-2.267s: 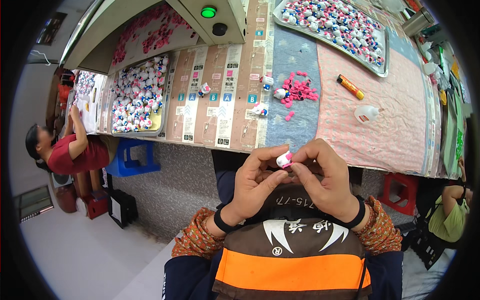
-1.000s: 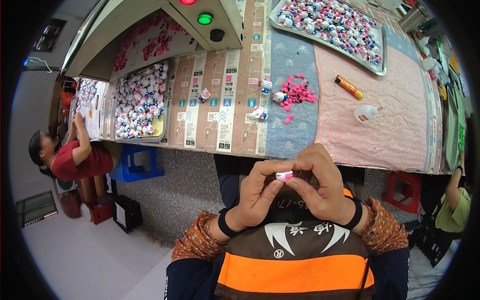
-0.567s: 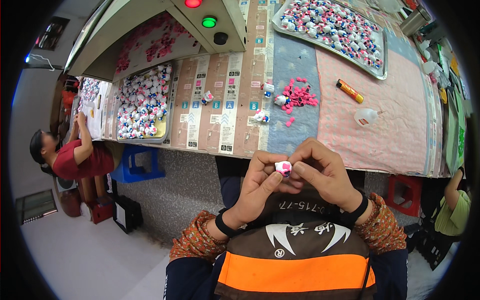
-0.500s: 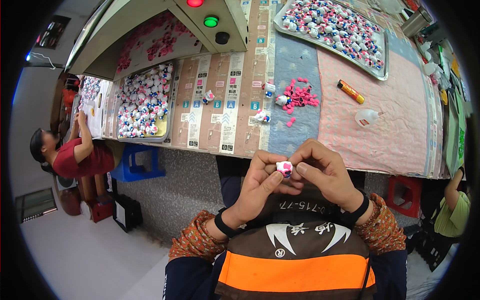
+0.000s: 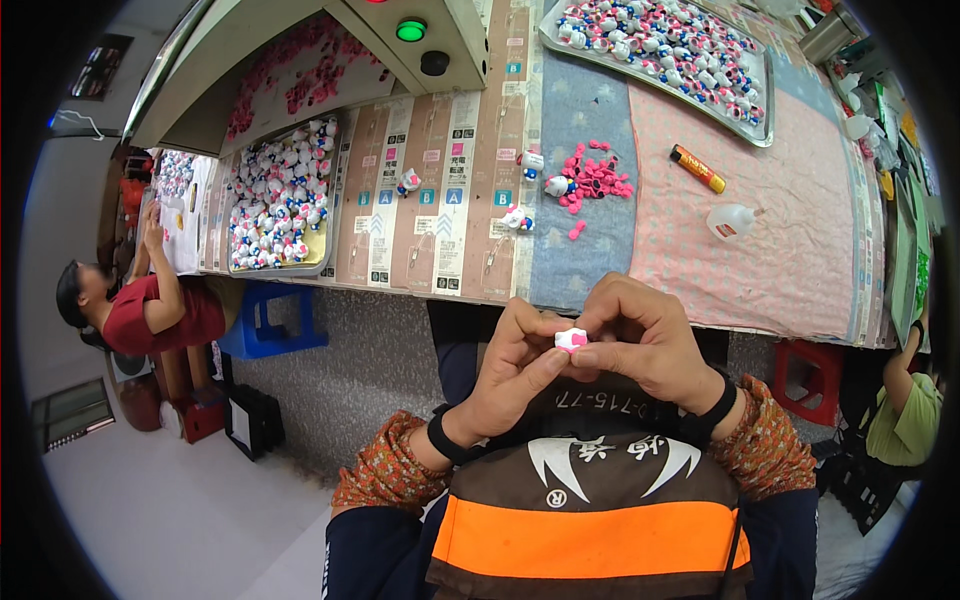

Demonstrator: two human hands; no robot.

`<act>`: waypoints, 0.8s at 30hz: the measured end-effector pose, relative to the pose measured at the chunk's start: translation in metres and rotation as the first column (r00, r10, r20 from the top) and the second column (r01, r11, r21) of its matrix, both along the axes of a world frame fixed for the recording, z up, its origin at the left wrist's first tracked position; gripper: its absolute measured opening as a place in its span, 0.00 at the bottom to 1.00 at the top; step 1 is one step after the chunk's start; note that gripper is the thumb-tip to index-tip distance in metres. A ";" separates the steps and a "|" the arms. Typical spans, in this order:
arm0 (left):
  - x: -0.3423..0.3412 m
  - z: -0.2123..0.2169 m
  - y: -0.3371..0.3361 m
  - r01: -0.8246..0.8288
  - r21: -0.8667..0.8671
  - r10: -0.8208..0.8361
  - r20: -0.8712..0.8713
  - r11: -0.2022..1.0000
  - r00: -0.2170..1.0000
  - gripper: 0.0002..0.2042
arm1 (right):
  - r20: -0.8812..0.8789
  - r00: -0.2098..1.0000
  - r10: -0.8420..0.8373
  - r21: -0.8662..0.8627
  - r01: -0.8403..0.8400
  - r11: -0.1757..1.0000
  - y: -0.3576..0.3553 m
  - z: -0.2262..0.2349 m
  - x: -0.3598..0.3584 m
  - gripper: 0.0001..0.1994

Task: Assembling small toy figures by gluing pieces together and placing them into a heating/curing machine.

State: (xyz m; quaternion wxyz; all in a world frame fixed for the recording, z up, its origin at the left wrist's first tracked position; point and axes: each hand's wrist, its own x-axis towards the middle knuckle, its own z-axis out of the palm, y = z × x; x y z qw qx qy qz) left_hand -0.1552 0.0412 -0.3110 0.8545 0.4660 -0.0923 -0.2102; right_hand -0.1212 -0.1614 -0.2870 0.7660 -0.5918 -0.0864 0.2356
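A tiny white and pink figurine (image 5: 569,340) is held close in front of my body, just off the table's near edge. My left hand (image 5: 512,368) pinches it between thumb and fingers from the left. From the other side my right hand (image 5: 648,345) grips it too, thumb and fingertips pressed against its pink part. The fingers cover its lower portion. Beyond my hands lies a pile of small pink pieces (image 5: 603,178), with a white and blue figurine (image 5: 558,186) at its left edge. More single figurines stand left of it, one (image 5: 515,218) being nearest.
A metal tray (image 5: 765,135) heaped with figurines lies at the far right; another tray (image 5: 330,262) is at left beside a beige machine (image 5: 460,45). A yellow-red tube (image 5: 697,168) and translucent bottle (image 5: 733,222) lie on the pink cloth. A co-worker (image 5: 165,310) sits left.
My right thumb and fingers have closed in on the figurine, which has turned to show more white and less blue. The view has shifted slightly. The co-worker at left has raised their hands.
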 end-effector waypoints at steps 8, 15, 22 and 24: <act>0.003 0.003 0.007 0.062 -0.021 -0.062 -0.013 0.998 0.998 0.09 | 0.034 0.999 0.034 0.058 -0.036 0.998 -0.006 0.003 0.002 0.05; 0.003 -0.001 0.011 0.080 -0.221 -0.141 -0.277 0.972 0.950 0.11 | 0.266 0.961 0.078 -0.127 -0.046 0.991 -0.007 0.014 0.003 0.06; 0.004 0.004 0.009 -0.025 -0.347 -0.136 -0.432 0.937 0.891 0.11 | 0.349 0.931 0.104 -0.285 0.000 0.959 0.009 0.027 -0.001 0.12; 0.005 0.009 0.005 -0.063 -0.212 -0.031 -0.414 0.975 0.910 0.11 | 0.464 0.880 0.104 -0.323 0.058 0.945 0.010 0.026 0.002 0.14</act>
